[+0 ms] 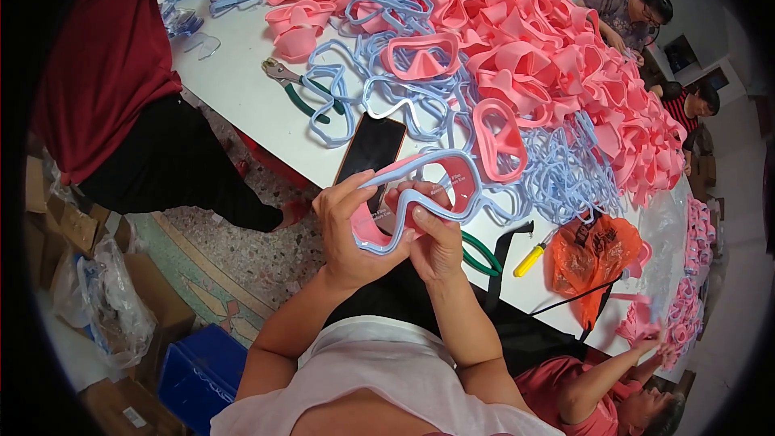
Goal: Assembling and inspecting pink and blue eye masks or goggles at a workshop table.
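Both my hands grip one diving mask (471, 194), raised over the table's near edge. It has a pale blue frame round a pink skirt, and faint white print shows in its lens area. My left hand (345, 226) wraps round the mask's left end, fingers along the top. My right hand (436, 242) pinches the frame near the nose notch, thumb on the front and fingers partly hidden behind. Just beyond the mask, a dark phone (373, 145) lies on the table. A pink skirt (499, 139) and loose blue frames (413, 105) lie past it.
Pink skirts (517, 48) are heaped across the white table (234, 81). Green-handled pliers (303, 90), a yellow-handled screwdriver (530, 261) and an orange plastic bag (596, 250) lie around me. Co-workers stand left and sit right. A blue bin (202, 375) and cartons are on the floor.
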`<action>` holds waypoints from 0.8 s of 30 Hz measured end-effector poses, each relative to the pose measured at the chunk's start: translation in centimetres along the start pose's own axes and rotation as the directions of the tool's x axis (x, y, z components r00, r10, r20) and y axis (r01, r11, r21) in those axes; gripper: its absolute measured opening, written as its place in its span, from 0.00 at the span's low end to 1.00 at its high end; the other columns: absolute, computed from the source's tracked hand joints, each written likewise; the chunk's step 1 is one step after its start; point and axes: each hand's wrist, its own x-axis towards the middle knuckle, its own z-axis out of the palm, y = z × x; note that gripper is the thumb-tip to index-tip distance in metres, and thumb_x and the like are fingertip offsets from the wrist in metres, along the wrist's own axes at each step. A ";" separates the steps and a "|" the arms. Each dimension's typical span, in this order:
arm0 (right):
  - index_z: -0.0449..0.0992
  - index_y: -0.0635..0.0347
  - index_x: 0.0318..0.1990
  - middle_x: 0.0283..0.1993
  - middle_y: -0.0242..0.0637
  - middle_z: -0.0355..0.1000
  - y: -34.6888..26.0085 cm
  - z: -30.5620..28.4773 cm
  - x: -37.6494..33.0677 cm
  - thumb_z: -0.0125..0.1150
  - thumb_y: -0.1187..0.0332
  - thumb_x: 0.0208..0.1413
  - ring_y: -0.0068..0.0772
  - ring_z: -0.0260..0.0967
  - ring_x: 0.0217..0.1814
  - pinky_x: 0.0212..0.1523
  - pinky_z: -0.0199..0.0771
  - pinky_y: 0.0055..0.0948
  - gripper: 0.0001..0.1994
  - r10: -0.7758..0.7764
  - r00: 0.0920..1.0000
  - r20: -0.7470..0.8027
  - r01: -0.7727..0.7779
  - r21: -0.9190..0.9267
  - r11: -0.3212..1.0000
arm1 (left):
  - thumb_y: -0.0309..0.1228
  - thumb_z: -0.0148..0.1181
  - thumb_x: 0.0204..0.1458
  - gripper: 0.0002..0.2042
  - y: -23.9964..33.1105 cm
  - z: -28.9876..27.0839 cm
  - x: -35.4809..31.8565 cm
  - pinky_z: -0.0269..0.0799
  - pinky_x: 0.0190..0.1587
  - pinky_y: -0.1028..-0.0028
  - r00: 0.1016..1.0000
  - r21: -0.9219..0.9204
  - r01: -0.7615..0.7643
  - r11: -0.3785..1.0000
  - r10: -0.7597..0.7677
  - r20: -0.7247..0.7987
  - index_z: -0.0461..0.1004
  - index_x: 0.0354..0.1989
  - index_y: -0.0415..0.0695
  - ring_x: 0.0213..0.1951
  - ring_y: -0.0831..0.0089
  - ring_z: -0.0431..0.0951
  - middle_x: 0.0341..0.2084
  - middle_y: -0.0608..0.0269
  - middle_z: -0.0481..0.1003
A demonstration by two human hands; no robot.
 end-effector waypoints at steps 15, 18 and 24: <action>0.70 0.62 0.49 0.49 0.44 0.73 -0.4 0.6 -0.2 0.63 0.77 0.51 0.46 0.71 0.56 0.60 0.70 0.41 0.17 -0.050 0.997 -0.059 0.039 -0.174 0.984 | 0.28 0.75 0.32 0.36 0.5 0.1 0.1 0.61 0.56 0.64 0.990 -0.132 0.142 0.981 -0.141 0.014 0.65 0.55 0.40 0.53 0.57 0.69 0.52 0.50 0.70; 0.70 0.62 0.48 0.49 0.44 0.74 -0.5 0.7 -0.2 0.63 0.77 0.51 0.46 0.72 0.56 0.59 0.70 0.42 0.16 -0.072 0.996 -0.056 0.060 -0.191 0.980 | 0.28 0.74 0.32 0.36 0.7 0.1 0.3 0.62 0.57 0.63 0.990 -0.132 0.138 0.982 -0.136 0.026 0.65 0.55 0.39 0.53 0.56 0.68 0.52 0.50 0.70; 0.70 0.62 0.45 0.46 0.46 0.75 -0.3 0.8 -0.1 0.60 0.81 0.52 0.47 0.75 0.51 0.55 0.74 0.40 0.14 -0.101 0.992 -0.073 0.086 -0.179 0.980 | 0.29 0.75 0.33 0.36 0.6 0.0 0.0 0.61 0.56 0.63 0.994 -0.093 0.108 0.990 -0.106 0.023 0.65 0.55 0.40 0.52 0.56 0.69 0.53 0.48 0.69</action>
